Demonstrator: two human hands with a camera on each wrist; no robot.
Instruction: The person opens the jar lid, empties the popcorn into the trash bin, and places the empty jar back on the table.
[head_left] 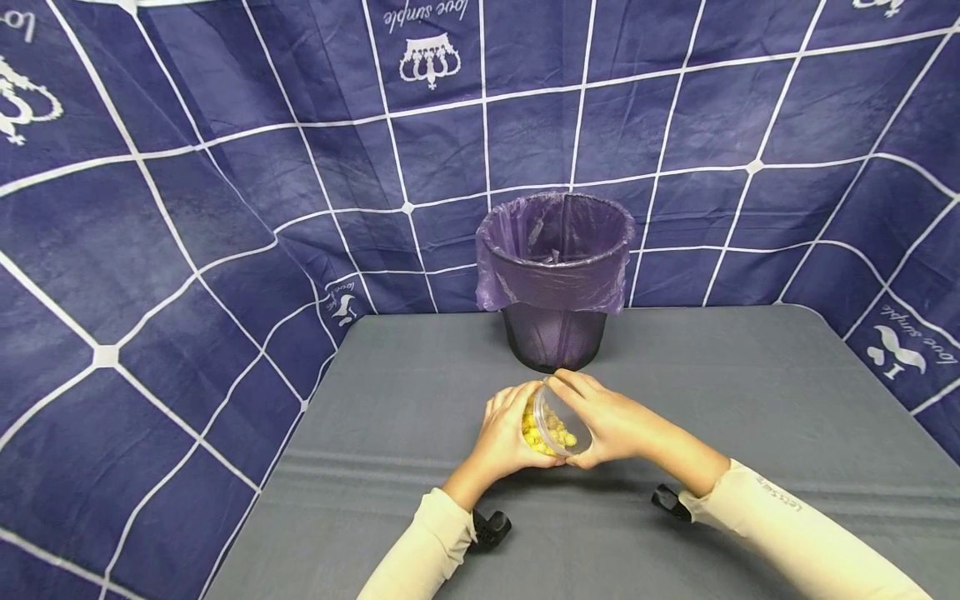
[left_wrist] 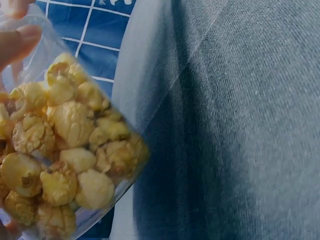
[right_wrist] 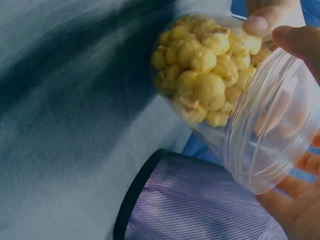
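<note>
Both hands hold a clear plastic jar of yellow popcorn [head_left: 551, 427] above the grey table, in front of the bin. The jar lies tilted, its mouth end toward the right hand. My left hand [head_left: 504, 429] grips the jar's body from the left. At the clear round lid [right_wrist: 270, 125], my right hand [head_left: 613, 421] has its thumb on one side and its fingers around the other. Popcorn [left_wrist: 70, 130] shows through the jar wall close up in the left wrist view, where only parts of the left fingers [left_wrist: 20, 42] appear.
A mesh bin [head_left: 555, 333] lined with a purple plastic bag [head_left: 551, 287] stands at the back of the grey table [head_left: 405, 400]. Blue cloth with white grid lines [head_left: 435, 158] hangs behind and at the sides. Black wrist devices [head_left: 491, 529] show below the sleeves.
</note>
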